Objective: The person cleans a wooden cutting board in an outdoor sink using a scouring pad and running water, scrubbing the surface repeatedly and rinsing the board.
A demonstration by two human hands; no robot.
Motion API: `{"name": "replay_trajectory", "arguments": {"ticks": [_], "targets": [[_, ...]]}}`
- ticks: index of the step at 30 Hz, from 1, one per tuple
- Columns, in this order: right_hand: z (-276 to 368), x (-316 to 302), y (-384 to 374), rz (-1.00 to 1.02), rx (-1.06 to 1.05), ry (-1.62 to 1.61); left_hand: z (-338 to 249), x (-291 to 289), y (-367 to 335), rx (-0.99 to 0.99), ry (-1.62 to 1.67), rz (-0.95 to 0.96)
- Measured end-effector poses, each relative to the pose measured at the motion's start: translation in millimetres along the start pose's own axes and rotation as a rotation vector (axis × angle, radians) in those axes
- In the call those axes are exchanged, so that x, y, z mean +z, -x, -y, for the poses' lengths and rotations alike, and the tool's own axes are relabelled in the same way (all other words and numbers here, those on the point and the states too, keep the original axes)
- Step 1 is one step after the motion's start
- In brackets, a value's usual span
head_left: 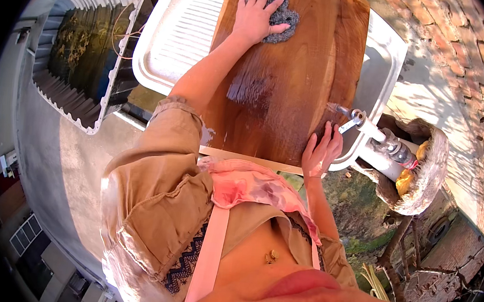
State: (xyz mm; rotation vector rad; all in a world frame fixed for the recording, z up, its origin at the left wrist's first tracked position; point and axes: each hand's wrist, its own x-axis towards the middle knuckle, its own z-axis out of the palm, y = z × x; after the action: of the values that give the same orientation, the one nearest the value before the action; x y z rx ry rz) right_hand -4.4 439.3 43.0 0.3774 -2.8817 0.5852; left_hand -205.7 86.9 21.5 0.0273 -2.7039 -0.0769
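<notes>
In the head view, a brown, wet-looking wooden board (304, 70) lies flat across a white sink with a ribbed draining side (174, 41). The board's left edge borders the ribs, and a strip of basin shows beyond its right edge. Its pale near edge sits just in front of a pink patterned apron (245, 184); part of the far edge is cut off by the top of the picture. On the right, a metal tap (358, 118) reaches over the board's margin, leaving little room there, while the board's middle, with a whitish wet smear, lies open between the two hands.

The left hand (254, 18) is spread wide, palm down, over a crumpled grey fabric scrubber (288, 18) near the far left corner, pressing it on the wood. The right hand (321, 151), well apart from it, rests with loosely extended fingers on the near right corner, just below the tap; neither hand is clenched.

The board's long axis and grain run away from the body, from the waist toward the top.
</notes>
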Motion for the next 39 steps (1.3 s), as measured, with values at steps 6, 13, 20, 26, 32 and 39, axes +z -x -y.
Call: {"name": "replay_trajectory", "arguments": {"ticks": [6, 13, 20, 26, 32, 39], "targets": [[1, 1, 0, 0.000, 0.036, 0.027, -12, -99, 158, -0.011, 0.121, 0.190], [4, 2, 6, 0.038, 0.053, 0.052, 46, -17, -20, -0.056, 0.064, -0.003], [6, 2, -2, 0.031, 0.034, 0.052, 69, 23, -50, -0.085, 0.042, -0.083], [4, 3, -2, 0.018, 0.079, 0.048, 19, -72, 111, -0.043, 0.089, 0.031], [6, 1, 3, 0.065, 0.052, 0.068, 58, -22, 24, -0.218, 0.150, 0.032], [3, 8, -1, 0.022, -0.008, 0.088, 136, 61, -95, -0.261, 0.237, -0.046]]}}
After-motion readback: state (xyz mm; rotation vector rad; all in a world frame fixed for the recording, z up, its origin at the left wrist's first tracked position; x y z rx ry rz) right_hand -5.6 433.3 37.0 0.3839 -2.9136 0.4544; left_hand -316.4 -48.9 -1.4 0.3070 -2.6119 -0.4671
